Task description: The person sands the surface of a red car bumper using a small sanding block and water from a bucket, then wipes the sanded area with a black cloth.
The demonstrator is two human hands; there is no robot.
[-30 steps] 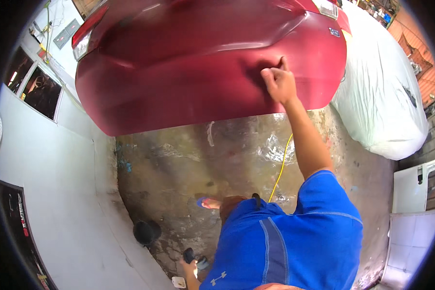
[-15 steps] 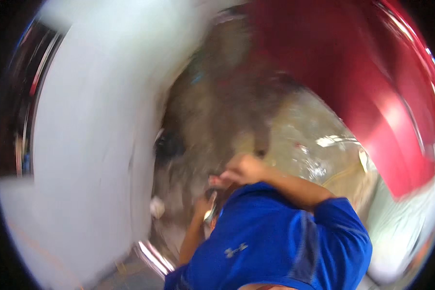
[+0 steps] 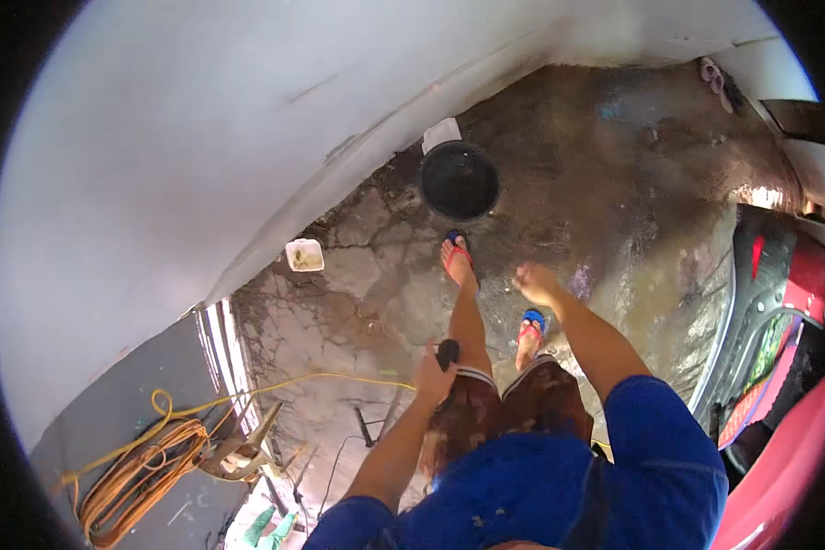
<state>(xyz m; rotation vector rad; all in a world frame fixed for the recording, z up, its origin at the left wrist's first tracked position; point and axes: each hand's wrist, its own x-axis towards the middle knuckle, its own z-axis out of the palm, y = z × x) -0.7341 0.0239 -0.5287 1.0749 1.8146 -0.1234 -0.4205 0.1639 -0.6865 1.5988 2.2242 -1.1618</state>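
Observation:
My left hand [image 3: 430, 379] is closed around a small black rounded object [image 3: 447, 354] beside my left thigh; its kind is not clear. My right hand [image 3: 537, 283] hangs out over the floor, past my right foot. Its fingers are loosely bent and apart from the thumb, with nothing seen in them. Ahead of my left foot, a round black basin [image 3: 459, 181] stands on the wet ground.
A large white curved surface [image 3: 202, 137] bounds the left. Nearby lie a small white tray [image 3: 304, 256], a coiled orange cord [image 3: 142, 477] and a yellow cord [image 3: 321, 376] across the floor. At right is a red vehicle [image 3: 779, 486] with an open door [image 3: 761, 275].
The view has swung round, bringing the basin, cords and my feet in sight. My hands, close together before, are now apart: left by my thigh, right stretched forward.

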